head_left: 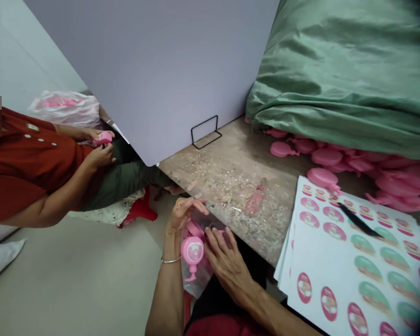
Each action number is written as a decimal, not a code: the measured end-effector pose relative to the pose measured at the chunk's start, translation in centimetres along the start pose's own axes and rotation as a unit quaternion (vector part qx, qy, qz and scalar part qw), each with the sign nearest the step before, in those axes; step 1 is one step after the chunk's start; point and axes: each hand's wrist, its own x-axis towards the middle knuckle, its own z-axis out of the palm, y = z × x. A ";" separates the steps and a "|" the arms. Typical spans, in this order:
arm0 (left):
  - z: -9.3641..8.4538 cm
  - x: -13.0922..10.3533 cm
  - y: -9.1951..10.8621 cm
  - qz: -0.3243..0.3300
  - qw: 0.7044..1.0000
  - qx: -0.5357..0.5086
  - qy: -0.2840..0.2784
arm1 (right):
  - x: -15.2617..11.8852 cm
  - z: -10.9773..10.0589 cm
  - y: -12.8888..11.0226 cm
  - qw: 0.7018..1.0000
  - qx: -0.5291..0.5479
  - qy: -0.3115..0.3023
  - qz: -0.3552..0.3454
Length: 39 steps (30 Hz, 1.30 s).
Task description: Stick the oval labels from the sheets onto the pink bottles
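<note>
Bent at the wrist, my left hand (185, 212) reaches over the table's front edge with its fingers stretched out and nothing seen in them. Below it, a pink toy-like pump bottle (192, 251) with a round label rests in a clear plastic bag (205, 273) at my lap. Another pink piece (195, 228) lies just above that bottle. My right hand (224, 252) lies with spread fingers over the bag's right side, touching more pink pieces partly hidden beneath it.
Sticker sheets (339, 261) with a black blade-like tool (360, 221) lie right on the worn table (217, 172). Behind them, pink bottles (327, 157) spill from a green sack (336, 70). A grey panel (154, 70) stands upright. Left, a co-worker (49, 163) holds a pink piece.
</note>
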 end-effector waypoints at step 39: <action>16.7 -2.0 6.5 -0.065 0.992 0.006 -0.104 | -5.3 -15.3 28.1 0.826 0.072 0.054 0.557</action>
